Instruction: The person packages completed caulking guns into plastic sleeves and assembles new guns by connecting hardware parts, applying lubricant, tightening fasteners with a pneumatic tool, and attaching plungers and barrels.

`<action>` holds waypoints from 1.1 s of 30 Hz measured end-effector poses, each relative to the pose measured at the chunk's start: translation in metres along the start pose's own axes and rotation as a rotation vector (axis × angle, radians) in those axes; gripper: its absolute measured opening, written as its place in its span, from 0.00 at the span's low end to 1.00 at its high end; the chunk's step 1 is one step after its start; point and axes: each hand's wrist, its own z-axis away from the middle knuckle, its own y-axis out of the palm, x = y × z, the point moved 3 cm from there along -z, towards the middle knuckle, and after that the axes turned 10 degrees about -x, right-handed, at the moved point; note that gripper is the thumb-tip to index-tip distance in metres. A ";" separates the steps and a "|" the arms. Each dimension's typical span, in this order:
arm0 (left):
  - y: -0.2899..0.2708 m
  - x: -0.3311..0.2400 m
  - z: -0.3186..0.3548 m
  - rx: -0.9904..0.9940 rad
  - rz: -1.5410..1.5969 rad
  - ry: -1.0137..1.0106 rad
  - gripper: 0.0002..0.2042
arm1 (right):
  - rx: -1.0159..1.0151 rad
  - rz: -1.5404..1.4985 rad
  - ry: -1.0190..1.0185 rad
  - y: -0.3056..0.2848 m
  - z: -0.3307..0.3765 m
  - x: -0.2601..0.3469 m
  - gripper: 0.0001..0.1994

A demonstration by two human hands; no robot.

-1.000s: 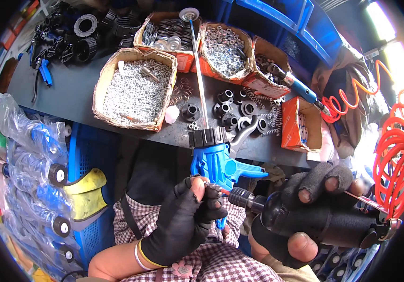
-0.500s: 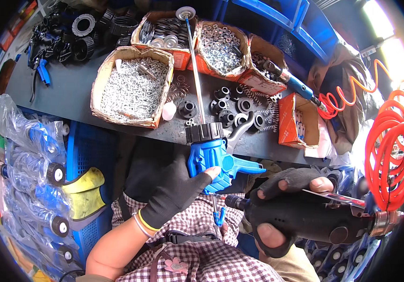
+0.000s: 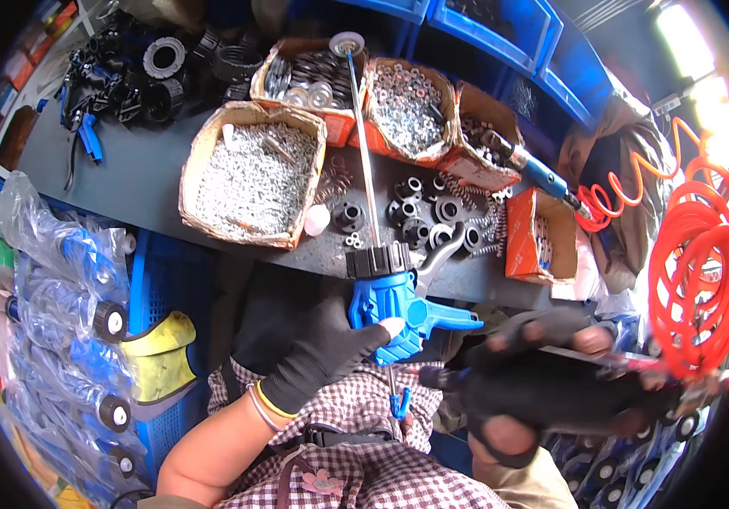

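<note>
Left hand (image 3: 322,360) in black glove, grip closed around blue plastic spray gun with long metal rod (image 3: 390,305), right hand (image 3: 542,386) grip wrapped on dark pneumatic tool (image 3: 585,394), above grey counter (image 3: 152,187)

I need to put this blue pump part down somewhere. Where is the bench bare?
The bench is bare left of the big screw box, below the black fittings. It is crowded right of that box, with small black parts and springs.
</note>
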 end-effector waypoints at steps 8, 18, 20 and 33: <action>0.012 -0.016 0.027 0.067 0.229 0.251 0.33 | -0.269 0.354 -0.142 -0.027 -0.190 -0.132 0.10; -0.023 -0.052 0.095 -0.234 -0.231 0.515 0.26 | -0.266 0.277 0.272 0.023 -0.243 -0.214 0.08; -0.028 -0.061 0.106 -0.318 -0.288 0.559 0.26 | -0.244 0.223 0.258 0.029 -0.252 -0.213 0.08; -0.041 -0.100 0.224 -0.574 0.212 0.683 0.26 | 0.116 0.208 -0.211 0.116 -0.071 -0.057 0.23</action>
